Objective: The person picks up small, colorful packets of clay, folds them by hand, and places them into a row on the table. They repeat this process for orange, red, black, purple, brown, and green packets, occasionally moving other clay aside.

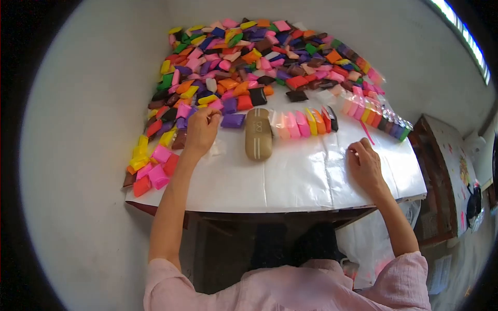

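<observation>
My left hand (203, 130) is over the left part of the white-covered table, at the near edge of a heap of small coloured packets (223, 65). Its fingers are curled together, and what they hold, if anything, is hidden. Just right of it lies a purple packet (233, 121). A tan oblong case (258, 135) sits mid-table, touching a row of coloured packets in a clear sleeve (302, 123). My right hand (364, 165) rests low on the table's right side with fingers curled in; I cannot see anything in them. A thin pink strip (368, 133) lies beyond it.
A second clear sleeve of packets (376, 113) lies at the table's right edge. Loose pink, red and yellow packets (158, 176) sit at the front left corner. White walls (93, 129) border the left and back. A wooden side table (446, 171) stands at right.
</observation>
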